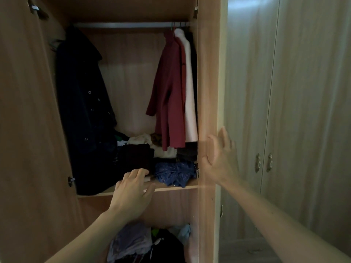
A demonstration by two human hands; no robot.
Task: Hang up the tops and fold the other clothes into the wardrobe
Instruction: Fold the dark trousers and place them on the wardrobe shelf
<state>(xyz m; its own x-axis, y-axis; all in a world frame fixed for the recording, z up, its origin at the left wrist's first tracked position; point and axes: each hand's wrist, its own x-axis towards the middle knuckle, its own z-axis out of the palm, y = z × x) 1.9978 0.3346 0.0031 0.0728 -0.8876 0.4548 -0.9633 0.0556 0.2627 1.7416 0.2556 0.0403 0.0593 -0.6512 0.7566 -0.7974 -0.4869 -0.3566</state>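
The wardrobe stands open, with a metal rail (131, 25) across the top. A dark coat (83, 103) hangs at the left, a red top (171, 95) and a white garment (189, 88) at the right. Folded clothes lie on the shelf (174, 188): a dark pile (135, 156) and a blue patterned garment (175, 172). My left hand (132, 190) reaches over the shelf's front edge, fingers relaxed, holding nothing. My right hand (221, 156) lies flat against the edge of the right wardrobe door (208, 92), fingers straight.
The left door (28, 120) is swung open beside me. A heap of mixed clothes (148, 245) lies in the lower compartment. To the right stand pale closed doors with two metal handles (263, 162).
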